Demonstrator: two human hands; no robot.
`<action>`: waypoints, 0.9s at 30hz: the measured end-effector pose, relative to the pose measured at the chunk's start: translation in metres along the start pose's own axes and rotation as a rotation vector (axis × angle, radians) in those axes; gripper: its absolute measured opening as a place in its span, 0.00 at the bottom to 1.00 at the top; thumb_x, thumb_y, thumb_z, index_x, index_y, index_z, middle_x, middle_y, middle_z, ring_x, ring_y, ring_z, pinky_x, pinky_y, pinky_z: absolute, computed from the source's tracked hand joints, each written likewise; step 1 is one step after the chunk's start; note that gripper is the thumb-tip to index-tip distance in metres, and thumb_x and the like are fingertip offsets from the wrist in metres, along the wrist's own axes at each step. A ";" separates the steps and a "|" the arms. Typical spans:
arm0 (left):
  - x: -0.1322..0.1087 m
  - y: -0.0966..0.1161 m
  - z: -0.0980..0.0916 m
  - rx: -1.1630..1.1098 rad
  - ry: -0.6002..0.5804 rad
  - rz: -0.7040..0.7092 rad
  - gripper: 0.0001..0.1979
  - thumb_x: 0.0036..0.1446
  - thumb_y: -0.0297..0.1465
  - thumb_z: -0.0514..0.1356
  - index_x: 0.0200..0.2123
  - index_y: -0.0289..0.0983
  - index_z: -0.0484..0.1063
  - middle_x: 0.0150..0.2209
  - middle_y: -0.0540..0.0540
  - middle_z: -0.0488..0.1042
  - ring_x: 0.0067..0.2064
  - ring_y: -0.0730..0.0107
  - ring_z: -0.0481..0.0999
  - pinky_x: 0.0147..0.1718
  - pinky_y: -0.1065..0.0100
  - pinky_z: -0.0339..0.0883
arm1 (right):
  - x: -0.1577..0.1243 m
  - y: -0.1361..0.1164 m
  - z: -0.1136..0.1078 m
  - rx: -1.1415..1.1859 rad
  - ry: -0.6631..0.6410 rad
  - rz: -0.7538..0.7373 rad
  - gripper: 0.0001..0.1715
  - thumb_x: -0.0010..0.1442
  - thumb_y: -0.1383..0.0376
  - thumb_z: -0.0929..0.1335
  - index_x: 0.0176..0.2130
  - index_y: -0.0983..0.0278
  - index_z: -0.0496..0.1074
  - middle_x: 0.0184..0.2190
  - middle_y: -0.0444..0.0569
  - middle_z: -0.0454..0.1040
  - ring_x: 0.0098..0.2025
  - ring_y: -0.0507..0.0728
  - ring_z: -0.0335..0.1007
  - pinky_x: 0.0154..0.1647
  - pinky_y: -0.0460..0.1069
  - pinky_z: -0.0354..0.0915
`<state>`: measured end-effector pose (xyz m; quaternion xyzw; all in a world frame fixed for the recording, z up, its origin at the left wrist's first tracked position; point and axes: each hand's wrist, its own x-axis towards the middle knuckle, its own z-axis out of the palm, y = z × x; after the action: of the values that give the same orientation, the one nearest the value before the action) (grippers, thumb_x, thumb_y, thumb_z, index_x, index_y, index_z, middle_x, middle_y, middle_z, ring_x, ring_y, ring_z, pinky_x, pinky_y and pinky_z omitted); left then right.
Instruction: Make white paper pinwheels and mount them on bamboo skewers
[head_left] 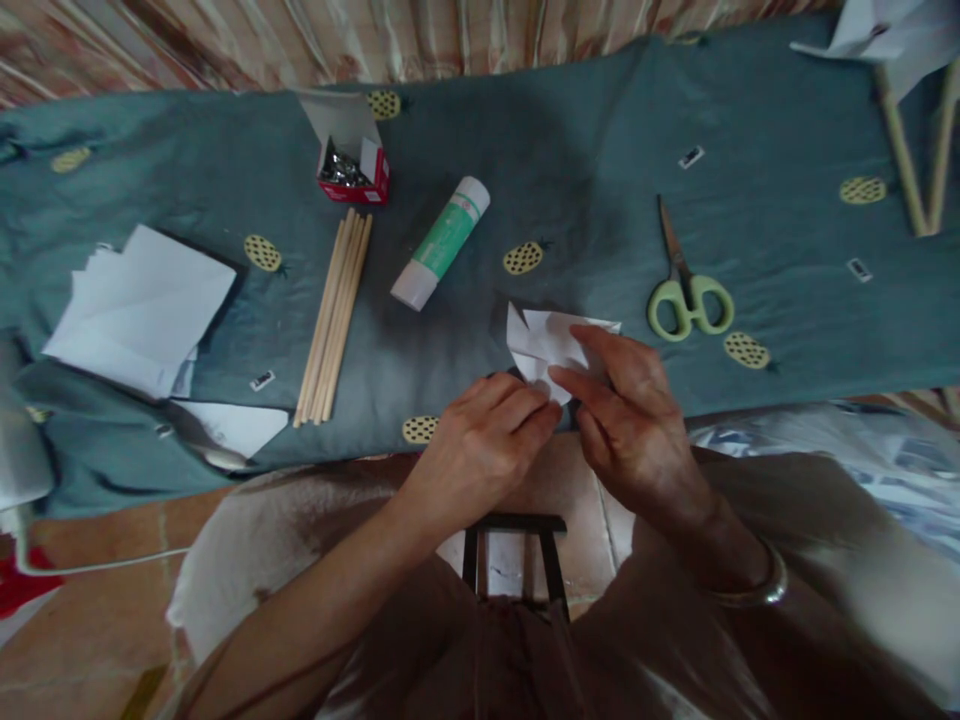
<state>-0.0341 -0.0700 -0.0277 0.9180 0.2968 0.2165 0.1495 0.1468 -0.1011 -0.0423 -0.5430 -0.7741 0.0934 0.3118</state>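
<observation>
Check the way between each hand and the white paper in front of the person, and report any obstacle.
Nothing visible stands in the way: the left hand and right hand both touch the white paper. The scissors lie off to the right and the glue stick beyond, to the left.

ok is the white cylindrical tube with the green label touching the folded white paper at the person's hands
Apart. The head view shows blue-green cloth in a plain gap between the tube and the folded white paper.
</observation>
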 end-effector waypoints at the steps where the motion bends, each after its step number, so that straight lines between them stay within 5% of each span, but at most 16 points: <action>1: 0.000 0.000 0.000 0.002 -0.004 -0.003 0.09 0.65 0.26 0.53 0.41 0.32 0.73 0.38 0.43 0.77 0.40 0.65 0.73 0.39 0.63 0.73 | -0.001 -0.001 0.001 0.007 0.011 0.003 0.18 0.62 0.74 0.63 0.50 0.60 0.70 0.59 0.57 0.66 0.61 0.64 0.61 0.59 0.65 0.63; 16: 0.000 -0.001 0.003 -0.028 0.018 -0.025 0.07 0.63 0.25 0.56 0.42 0.32 0.73 0.38 0.43 0.76 0.41 0.64 0.73 0.40 0.62 0.73 | 0.003 0.004 -0.004 0.131 -0.018 0.123 0.21 0.61 0.73 0.61 0.49 0.57 0.73 0.61 0.50 0.66 0.65 0.64 0.58 0.63 0.68 0.59; 27: 0.002 0.000 0.001 -0.041 0.008 -0.035 0.07 0.63 0.25 0.55 0.41 0.33 0.73 0.37 0.44 0.77 0.41 0.65 0.74 0.40 0.62 0.73 | 0.000 0.005 -0.001 0.062 -0.008 0.062 0.24 0.61 0.73 0.62 0.53 0.56 0.70 0.62 0.50 0.64 0.66 0.64 0.56 0.63 0.66 0.58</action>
<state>-0.0324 -0.0690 -0.0286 0.9085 0.3087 0.2237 0.1711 0.1513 -0.0992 -0.0439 -0.5563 -0.7549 0.1289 0.3225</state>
